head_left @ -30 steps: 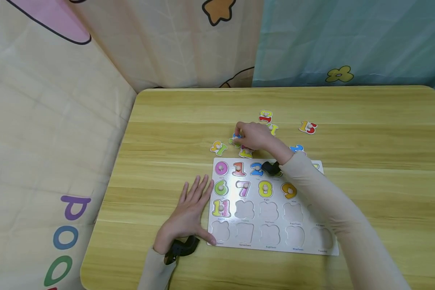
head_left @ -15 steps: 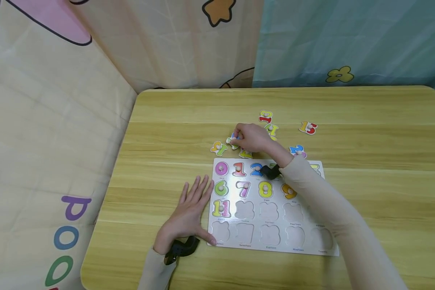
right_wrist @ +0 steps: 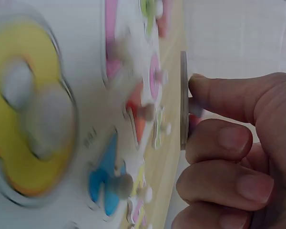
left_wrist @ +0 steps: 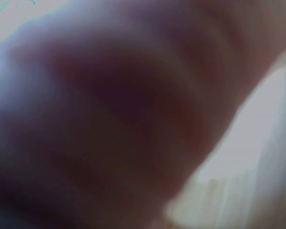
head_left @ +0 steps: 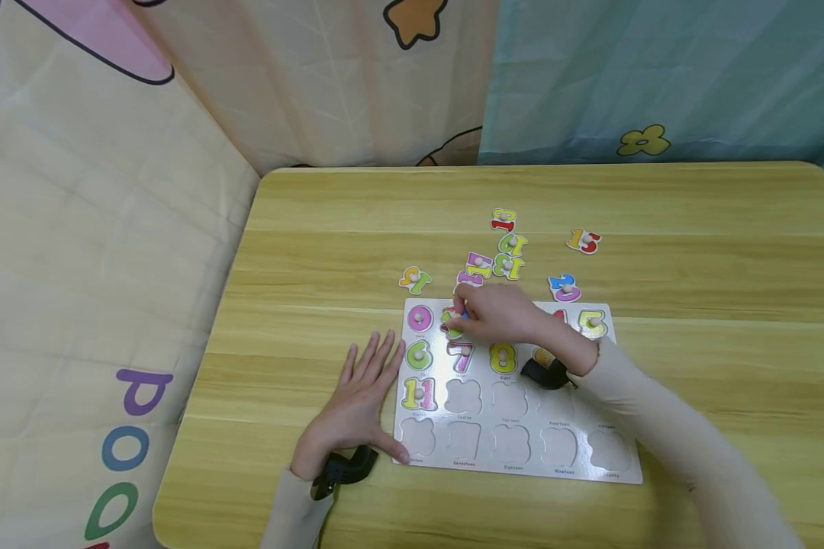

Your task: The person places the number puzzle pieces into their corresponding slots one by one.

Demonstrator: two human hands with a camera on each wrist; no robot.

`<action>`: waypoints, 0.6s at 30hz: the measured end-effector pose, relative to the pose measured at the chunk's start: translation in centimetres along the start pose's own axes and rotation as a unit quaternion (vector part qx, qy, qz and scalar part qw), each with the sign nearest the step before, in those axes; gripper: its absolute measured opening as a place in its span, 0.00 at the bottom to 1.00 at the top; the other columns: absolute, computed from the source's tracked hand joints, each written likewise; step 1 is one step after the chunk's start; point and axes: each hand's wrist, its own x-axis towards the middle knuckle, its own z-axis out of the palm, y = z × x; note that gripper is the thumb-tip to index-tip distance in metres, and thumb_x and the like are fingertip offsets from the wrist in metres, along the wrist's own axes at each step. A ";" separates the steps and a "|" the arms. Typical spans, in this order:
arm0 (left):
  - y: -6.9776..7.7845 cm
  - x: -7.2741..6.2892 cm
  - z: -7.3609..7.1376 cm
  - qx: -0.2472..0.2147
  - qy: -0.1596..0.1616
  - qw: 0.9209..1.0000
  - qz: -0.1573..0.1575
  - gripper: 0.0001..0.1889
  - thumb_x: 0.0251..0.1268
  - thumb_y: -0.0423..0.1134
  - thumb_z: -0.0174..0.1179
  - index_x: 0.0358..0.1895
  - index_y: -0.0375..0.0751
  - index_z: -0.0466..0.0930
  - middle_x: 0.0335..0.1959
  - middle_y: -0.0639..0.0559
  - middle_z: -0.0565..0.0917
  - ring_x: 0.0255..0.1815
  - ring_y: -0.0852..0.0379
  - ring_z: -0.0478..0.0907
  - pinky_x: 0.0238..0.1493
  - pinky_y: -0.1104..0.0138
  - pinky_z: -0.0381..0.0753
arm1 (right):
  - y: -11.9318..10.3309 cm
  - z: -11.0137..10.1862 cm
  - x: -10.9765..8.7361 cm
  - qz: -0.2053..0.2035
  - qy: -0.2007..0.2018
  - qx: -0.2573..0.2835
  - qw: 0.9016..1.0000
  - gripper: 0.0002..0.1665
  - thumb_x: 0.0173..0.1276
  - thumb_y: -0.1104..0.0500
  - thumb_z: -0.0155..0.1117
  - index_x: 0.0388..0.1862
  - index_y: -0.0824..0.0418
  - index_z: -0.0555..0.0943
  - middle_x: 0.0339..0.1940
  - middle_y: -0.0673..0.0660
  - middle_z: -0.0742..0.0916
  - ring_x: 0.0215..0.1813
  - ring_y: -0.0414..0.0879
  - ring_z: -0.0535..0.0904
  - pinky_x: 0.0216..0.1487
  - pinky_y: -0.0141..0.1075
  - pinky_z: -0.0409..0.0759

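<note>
My right hand (head_left: 501, 313) pinches a green-and-blue number puzzle piece (head_left: 451, 327) by its knob, above the top row of the white puzzle board (head_left: 628, 469). Seen edge-on in the right wrist view, the piece (right_wrist: 183, 100) is held between thumb and index finger, apart from the board; which number it bears cannot be told. My left hand (head_left: 360, 400) lies spread at the board's left edge, its thumb on the lower left corner. Pieces 0 (head_left: 420, 319), 6 (head_left: 419, 355), 7 (head_left: 461, 357), 8 (head_left: 503, 357) and 11 (head_left: 419, 395) sit in their slots. The left wrist view is blurred.
Behind the board lie several loose number pieces, among them a 15 (head_left: 584, 241), a 20 (head_left: 565, 288) and an orange-and-green piece (head_left: 414, 280). Bare slots fill most of the lower two rows. Printed curtains (head_left: 590, 76) stand behind the wooden table (head_left: 316, 229).
My right hand has picked up the green-and-blue piece from the loose pile and brought it toward me, over the board's top row. My left hand has stayed in place.
</note>
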 end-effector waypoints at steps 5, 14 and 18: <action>0.0 0.0 0.0 -0.002 0.001 1.000 -0.001 0.80 0.15 0.70 0.75 0.75 0.37 0.35 0.76 0.42 0.32 0.74 0.44 0.23 0.68 0.49 0.22 | -0.6 1.6 -2.6 -0.003 -0.028 0.011 1.000 0.15 0.62 0.46 0.66 0.29 0.54 0.73 0.14 0.45 0.70 0.17 0.39 0.65 0.19 0.32 0.59; 0.1 0.0 0.0 -0.001 -0.002 1.000 -0.005 0.80 0.15 0.70 0.75 0.75 0.37 0.35 0.76 0.42 0.31 0.74 0.44 0.23 0.68 0.49 0.22 | -1.3 4.3 -5.7 0.020 -0.032 0.023 0.999 0.17 0.60 0.46 0.69 0.28 0.51 0.70 0.13 0.44 0.69 0.17 0.38 0.64 0.19 0.32 0.58; 0.1 0.1 0.0 0.001 -0.001 1.000 -0.004 0.81 0.15 0.71 0.74 0.76 0.37 0.35 0.76 0.42 0.31 0.74 0.45 0.23 0.68 0.49 0.22 | -1.9 5.2 -6.2 0.024 -0.014 -0.002 1.000 0.18 0.59 0.45 0.69 0.26 0.50 0.69 0.12 0.44 0.69 0.17 0.38 0.65 0.18 0.32 0.58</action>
